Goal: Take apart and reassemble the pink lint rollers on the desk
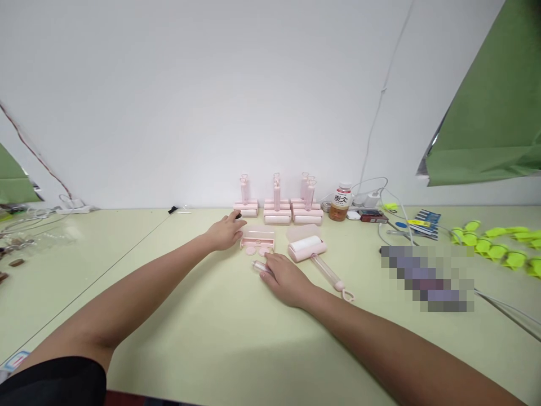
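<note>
My left hand [225,230] reaches far across the pale green table [177,316] and rests beside a small pink lint-roller frame [257,242], fingers pinching a small dark item near it. My right hand [284,275] lies palm down over a clear pink handle piece [258,266] on the table. Just right of it lies an assembled pink lint roller [307,248] with a white roll and a long clear handle [333,277]. Behind, against the wall, stand three stacks of pink lint rollers [276,208] with handles upright.
A drink bottle [340,202] stands right of the stacks, with chargers, white cables [395,220] and small boxes beside it. Yellow-green clips [499,242] lie at far right. A green sheet [494,107] hangs upper right. Clutter and a power strip [74,207] sit at far left.
</note>
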Motion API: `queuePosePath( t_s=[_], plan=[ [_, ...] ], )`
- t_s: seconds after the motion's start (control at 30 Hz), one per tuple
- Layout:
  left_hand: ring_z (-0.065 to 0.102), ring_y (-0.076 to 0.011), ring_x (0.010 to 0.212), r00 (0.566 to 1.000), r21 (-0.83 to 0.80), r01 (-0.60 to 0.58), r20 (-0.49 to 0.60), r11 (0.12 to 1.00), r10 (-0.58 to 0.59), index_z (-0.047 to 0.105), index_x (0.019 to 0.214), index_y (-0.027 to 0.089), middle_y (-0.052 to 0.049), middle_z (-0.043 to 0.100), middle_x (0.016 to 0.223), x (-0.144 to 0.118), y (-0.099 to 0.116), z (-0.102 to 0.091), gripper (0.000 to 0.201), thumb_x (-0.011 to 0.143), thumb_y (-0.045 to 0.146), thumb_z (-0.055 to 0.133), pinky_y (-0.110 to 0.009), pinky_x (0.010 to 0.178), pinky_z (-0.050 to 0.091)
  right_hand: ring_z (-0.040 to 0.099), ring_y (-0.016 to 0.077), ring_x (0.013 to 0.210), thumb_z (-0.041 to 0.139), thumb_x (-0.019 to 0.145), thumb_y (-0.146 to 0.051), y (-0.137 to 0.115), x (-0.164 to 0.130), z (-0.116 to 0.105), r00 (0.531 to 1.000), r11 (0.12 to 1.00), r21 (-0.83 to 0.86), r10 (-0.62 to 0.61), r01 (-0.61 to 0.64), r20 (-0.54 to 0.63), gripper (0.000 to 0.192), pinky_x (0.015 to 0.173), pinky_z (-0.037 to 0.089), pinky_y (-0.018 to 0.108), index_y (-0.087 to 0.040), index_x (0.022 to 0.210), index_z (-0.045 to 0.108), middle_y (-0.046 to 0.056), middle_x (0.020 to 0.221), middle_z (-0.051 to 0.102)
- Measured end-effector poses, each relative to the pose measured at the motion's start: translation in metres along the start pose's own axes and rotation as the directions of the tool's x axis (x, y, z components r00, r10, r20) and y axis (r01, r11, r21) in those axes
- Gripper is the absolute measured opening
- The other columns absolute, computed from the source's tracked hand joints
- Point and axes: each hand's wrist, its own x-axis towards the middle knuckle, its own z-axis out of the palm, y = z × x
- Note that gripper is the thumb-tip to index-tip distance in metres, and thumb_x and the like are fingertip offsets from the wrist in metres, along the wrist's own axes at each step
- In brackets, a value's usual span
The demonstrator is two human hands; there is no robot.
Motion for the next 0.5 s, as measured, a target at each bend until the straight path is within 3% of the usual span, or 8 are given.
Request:
queuePosePath(
  t_s=[0.13, 0.23, 0.37, 0.5],
  plan=[
    [0.05, -0.0341, 0.119, 0.999, 0.032, 0.028, -0.04, 0.999, -0.027, 0.049, 0.13, 0.025, -0.013, 0.025, 0.151, -0.008, 0.009, -0.007, 0.041, 0.091, 0.033, 0.041, -0.047, 0.089, 0.048, 0.048, 0.03, 0.12, 0.042, 0.095, -0.033, -0.001, 0.0, -0.001, 0.999, 1.0, 0.0, -0.019, 0.019, 0.027, 0.026, 0.099, 0.037, 0.044, -0.015, 0.1, 0.06, 0.017, 0.128, 0.056],
    [0.051, -0.0324, 0.116, 0.996, 0.061, 0.025, -0.088, 0.998, -0.02, 0.053, 0.126, 0.022, -0.015, 0.044, 0.137, -0.02, 0.025, -0.009, 0.037, 0.091, 0.027, 0.039, -0.045, 0.09, 0.045, 0.046, 0.0322, 0.124, 0.041, 0.095, -0.035, 0.001, 0.002, -0.001, 0.999, 1.0, 0.001, -0.01, 0.01, 0.043, 0.03, 0.1, 0.037, 0.046, -0.014, 0.105, 0.06, 0.017, 0.135, 0.053],
    [0.063, -0.0253, 0.086, 0.999, 0.01, -0.004, 0.033, 1.0, 0.004, 0.06, 0.114, 0.024, -0.009, 0.066, 0.096, -0.041, 0.049, 0.002, 0.033, 0.092, 0.026, 0.035, -0.035, 0.072, 0.048, 0.042, 0.0345, 0.129, 0.039, 0.096, -0.038, 0.003, 0.004, 0.0, 0.997, 1.0, -0.001, 0.009, -0.009, 0.07, 0.035, 0.104, 0.033, 0.048, -0.012, 0.107, 0.061, 0.019, 0.144, 0.046],
    [0.065, -0.0235, 0.074, 0.994, -0.029, 0.014, 0.109, 0.999, -0.011, 0.062, 0.107, 0.024, -0.007, 0.069, 0.084, -0.055, 0.061, 0.016, 0.03, 0.092, 0.029, 0.037, -0.031, 0.062, 0.045, 0.041, 0.034, 0.13, 0.039, 0.096, -0.039, 0.002, 0.005, -0.001, 0.996, 1.0, 0.001, 0.024, -0.024, 0.085, 0.038, 0.105, 0.034, 0.047, -0.012, 0.112, 0.06, 0.018, 0.143, 0.047]
  ],
)
